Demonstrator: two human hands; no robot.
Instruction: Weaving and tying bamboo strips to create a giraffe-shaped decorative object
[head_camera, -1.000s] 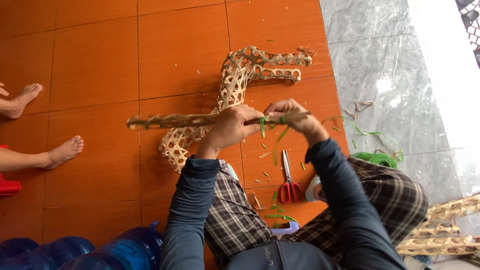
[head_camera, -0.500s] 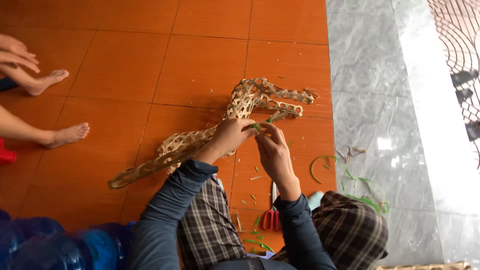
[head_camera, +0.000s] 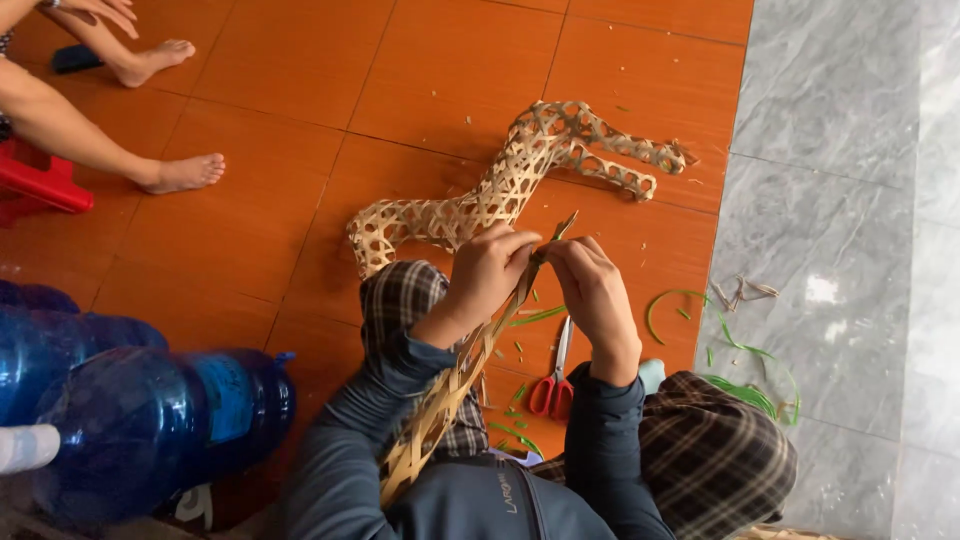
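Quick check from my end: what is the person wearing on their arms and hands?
Both arms are covered to the wrist by long dark grey-blue sleeves, close-fitting and plain. The left hand and right hand are bare: no gloves, and no rings, watch or wristbands visible.

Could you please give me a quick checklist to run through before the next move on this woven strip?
1. Left hand grips the woven bamboo strip: ok.
2. Right hand pinches the strip's upper end: ok.
3. Red-handled scissors within reach on the floor, between the knees: ok.
4. Woven lattice piece lies apart from both hands: ok.
5. Green strips lie loose on the grey tiles: ok.
6. Strip's tip free of splits: cannot tell.
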